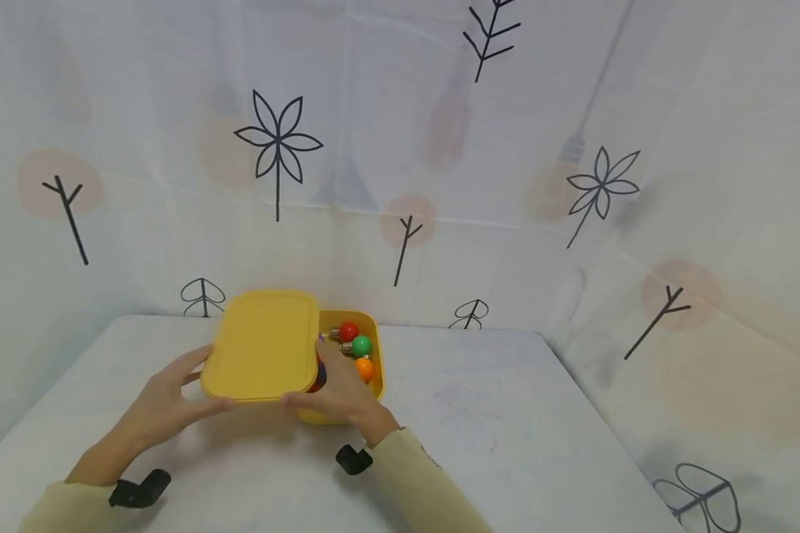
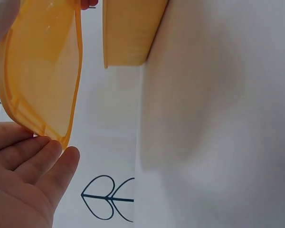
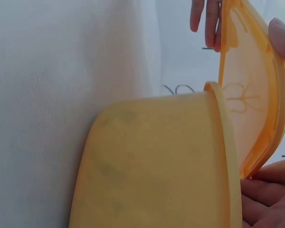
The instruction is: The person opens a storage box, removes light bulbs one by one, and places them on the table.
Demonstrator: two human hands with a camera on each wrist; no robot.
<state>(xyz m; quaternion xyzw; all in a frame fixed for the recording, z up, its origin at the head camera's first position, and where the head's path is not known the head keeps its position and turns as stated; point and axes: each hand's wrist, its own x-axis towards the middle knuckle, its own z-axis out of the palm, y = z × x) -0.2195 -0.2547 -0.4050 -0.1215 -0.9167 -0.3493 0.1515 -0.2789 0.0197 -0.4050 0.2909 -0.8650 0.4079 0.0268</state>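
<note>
- A pale surface (image 1: pixel 493 422) fills the foreground, with a plant-print cloth (image 1: pixel 360 96) behind.
- The yellow lid (image 1: pixel 263 348) is raised off the surface, up and left of the open yellow container (image 1: pixel 381 374), covering part of it from the head view.
- My left grip (image 1: pixel 160 406) grasps the lid's left side; my right grip (image 1: pixel 343 389) grasps its right side.
- Bulbs show inside: red (image 1: pixel 349 332), green (image 1: pixel 362 346), orange (image 1: pixel 364 369).
- I'd best support both sides evenly and keep my right fingers clear of the container's rim and the bulbs.

Pale yellow sleeves (image 1: pixel 430 488), black wrist pieces (image 1: pixel 138 493)
</note>
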